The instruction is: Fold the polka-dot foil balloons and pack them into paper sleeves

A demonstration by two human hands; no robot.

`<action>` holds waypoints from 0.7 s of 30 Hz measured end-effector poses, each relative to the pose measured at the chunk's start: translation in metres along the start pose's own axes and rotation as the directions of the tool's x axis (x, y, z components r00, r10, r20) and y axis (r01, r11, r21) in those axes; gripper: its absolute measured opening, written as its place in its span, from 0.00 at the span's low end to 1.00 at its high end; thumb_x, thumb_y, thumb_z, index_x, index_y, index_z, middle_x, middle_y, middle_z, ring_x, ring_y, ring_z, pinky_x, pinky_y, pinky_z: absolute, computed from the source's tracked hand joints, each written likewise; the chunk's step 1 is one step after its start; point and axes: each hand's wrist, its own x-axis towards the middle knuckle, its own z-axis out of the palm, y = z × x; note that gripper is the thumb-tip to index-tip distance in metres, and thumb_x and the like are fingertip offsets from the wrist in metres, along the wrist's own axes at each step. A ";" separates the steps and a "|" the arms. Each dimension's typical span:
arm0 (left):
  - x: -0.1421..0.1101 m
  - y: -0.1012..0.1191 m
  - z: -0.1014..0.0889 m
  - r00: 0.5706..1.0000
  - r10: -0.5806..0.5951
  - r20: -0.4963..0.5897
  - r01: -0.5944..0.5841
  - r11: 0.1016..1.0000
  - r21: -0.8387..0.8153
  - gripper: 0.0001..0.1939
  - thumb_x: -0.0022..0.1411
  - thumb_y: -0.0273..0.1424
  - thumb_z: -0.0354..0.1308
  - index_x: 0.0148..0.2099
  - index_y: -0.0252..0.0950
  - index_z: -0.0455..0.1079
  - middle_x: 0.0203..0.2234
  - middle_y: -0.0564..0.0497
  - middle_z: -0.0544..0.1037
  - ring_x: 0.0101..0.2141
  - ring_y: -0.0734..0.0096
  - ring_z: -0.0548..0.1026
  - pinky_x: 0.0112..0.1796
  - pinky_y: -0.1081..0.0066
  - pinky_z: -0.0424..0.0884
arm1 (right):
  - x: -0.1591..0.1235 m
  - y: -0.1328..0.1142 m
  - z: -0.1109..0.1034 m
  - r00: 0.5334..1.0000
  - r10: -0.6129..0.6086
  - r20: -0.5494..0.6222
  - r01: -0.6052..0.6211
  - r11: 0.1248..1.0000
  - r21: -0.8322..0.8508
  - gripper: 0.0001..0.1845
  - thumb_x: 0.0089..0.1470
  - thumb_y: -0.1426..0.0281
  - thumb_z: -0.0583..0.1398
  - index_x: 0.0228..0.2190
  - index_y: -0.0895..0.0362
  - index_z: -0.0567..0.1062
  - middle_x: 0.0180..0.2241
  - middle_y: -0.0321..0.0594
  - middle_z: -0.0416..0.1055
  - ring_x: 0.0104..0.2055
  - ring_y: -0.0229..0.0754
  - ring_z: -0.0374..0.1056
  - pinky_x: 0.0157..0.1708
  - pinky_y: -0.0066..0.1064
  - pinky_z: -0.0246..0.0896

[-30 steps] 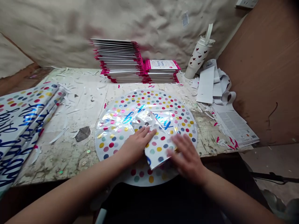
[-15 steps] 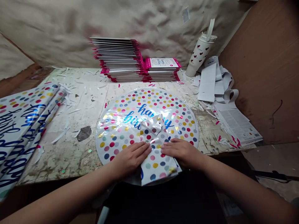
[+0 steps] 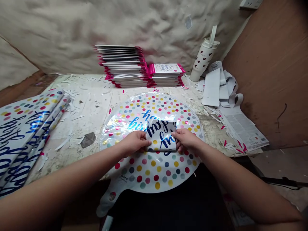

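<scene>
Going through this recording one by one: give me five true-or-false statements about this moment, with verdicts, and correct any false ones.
1. The left hand rests on a folded foil section lying on a round polka-dot foil balloon. True.
2. The right hand lies on the table, away from the foil. False: it rests on the fold's other side.
3. The heart-patterned tumbler stands at the back left. False: it stands at the back right, beside paper scraps.
4. Stacks of pink-edged flat packets stand at the back of the table. True.
5. The round balloon's large lettering is red. False: it is blue.
</scene>
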 end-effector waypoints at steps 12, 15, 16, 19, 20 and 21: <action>-0.017 0.007 -0.014 0.996 -0.004 -0.088 -0.006 0.993 -0.116 0.19 0.46 0.38 0.65 0.37 0.35 0.64 0.27 0.51 0.76 0.30 0.67 0.76 0.30 0.69 0.72 | 0.009 0.006 0.053 0.785 -0.619 0.040 0.384 0.435 -0.814 0.43 0.54 0.45 0.44 0.61 0.61 0.49 0.64 0.49 0.37 0.65 0.56 0.28 0.60 0.53 0.27; -0.034 0.009 -0.029 0.995 -0.103 -0.006 0.097 0.951 -0.294 0.22 0.49 0.42 0.62 0.43 0.35 0.65 0.44 0.42 0.74 0.42 0.62 0.75 0.39 0.65 0.72 | 0.013 0.008 0.048 0.804 -0.592 0.045 0.386 0.464 -0.797 0.44 0.54 0.44 0.41 0.62 0.61 0.45 0.65 0.47 0.33 0.65 0.55 0.24 0.61 0.51 0.23; -0.035 0.010 -0.030 0.986 -0.153 0.062 0.165 0.935 -0.315 0.23 0.49 0.43 0.62 0.43 0.35 0.66 0.46 0.40 0.73 0.43 0.60 0.74 0.39 0.64 0.72 | 0.012 0.008 0.048 0.802 -0.596 0.048 0.396 0.470 -0.789 0.45 0.54 0.44 0.41 0.62 0.61 0.45 0.65 0.47 0.32 0.65 0.55 0.24 0.61 0.51 0.22; -0.028 0.014 -0.020 0.960 -0.239 0.143 0.265 0.942 -0.205 0.22 0.49 0.45 0.62 0.39 0.35 0.67 0.37 0.45 0.77 0.35 0.65 0.77 0.32 0.70 0.73 | 0.010 0.005 0.052 0.793 -0.608 0.043 0.417 0.490 -0.766 0.44 0.54 0.44 0.42 0.62 0.61 0.44 0.65 0.46 0.32 0.65 0.54 0.24 0.61 0.51 0.22; -0.023 0.017 -0.013 0.966 -0.227 0.124 0.242 0.962 -0.124 0.20 0.48 0.46 0.62 0.36 0.35 0.68 0.30 0.50 0.78 0.27 0.71 0.76 0.26 0.74 0.71 | 0.010 0.003 0.053 0.790 -0.612 0.040 0.423 0.496 -0.759 0.44 0.54 0.44 0.41 0.62 0.61 0.44 0.65 0.47 0.33 0.65 0.54 0.24 0.61 0.51 0.22; -0.018 0.020 -0.005 0.984 -0.164 0.076 0.166 0.986 -0.020 0.18 0.48 0.45 0.62 0.32 0.35 0.67 0.21 0.55 0.75 0.20 0.76 0.72 0.20 0.78 0.66 | 0.010 0.001 0.050 0.784 -0.619 0.050 0.440 0.495 -0.749 0.44 0.54 0.44 0.41 0.62 0.61 0.45 0.65 0.47 0.34 0.65 0.53 0.25 0.61 0.50 0.23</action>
